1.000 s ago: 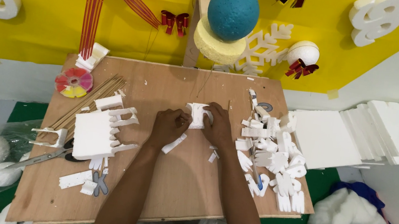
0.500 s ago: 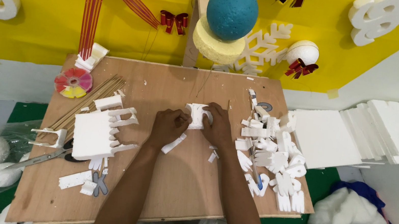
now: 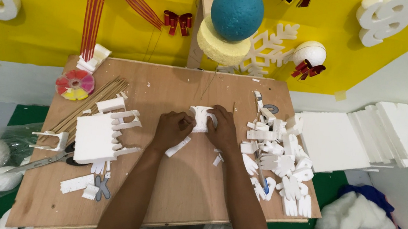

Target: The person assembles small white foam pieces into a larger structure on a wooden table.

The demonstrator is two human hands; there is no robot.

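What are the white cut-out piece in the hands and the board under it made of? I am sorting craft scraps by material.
The white cut-out piece, held between the left hand and right hand, looks like foam, probably polystyrene: matte, bright white, thick, with crumbly offcuts around it. The board looks like plywood: brown, unvarnished, faint grain lines, thin flat edge.

Both hands [image 3: 197, 127] close together, fingers curled.

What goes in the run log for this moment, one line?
left hand: holds foam piece | right hand: same piece | piece: over board middle | foam cutouts: right | scissors: left
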